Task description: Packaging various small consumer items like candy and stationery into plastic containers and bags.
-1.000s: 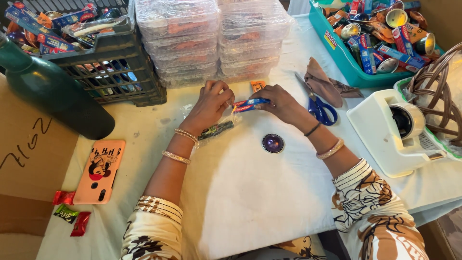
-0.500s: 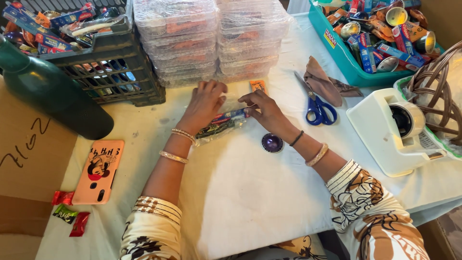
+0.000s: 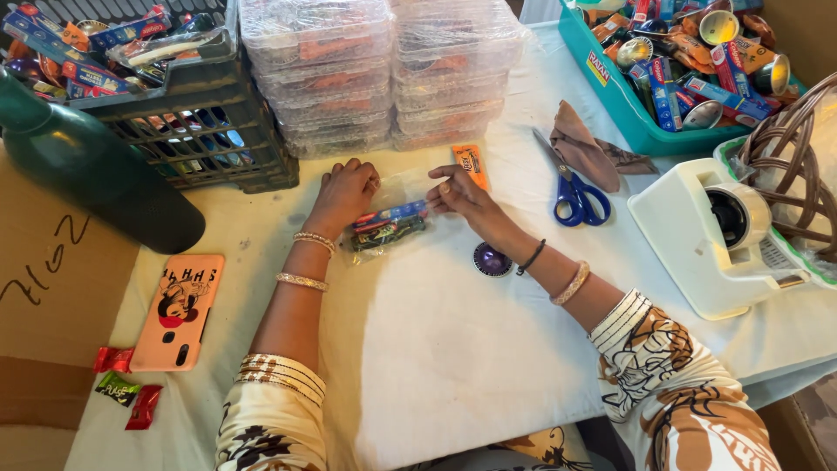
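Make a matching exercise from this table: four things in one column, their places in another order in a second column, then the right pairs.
Things:
1. scissors
2. phone
3. tape dispenser
4. clear packet

Places:
A. at the right edge, beside a wicker basket
B. between the left hand and right hand
C. beside a brown cloth
D. near the left edge, above some small wrappers

Pairs: 1-C, 2-D, 3-A, 4-B

crate (image 3: 187, 131): top cut off | basket (image 3: 798, 148): right side cropped | bag (image 3: 388, 225): contents unclear | left hand (image 3: 347, 187): fingertips hidden
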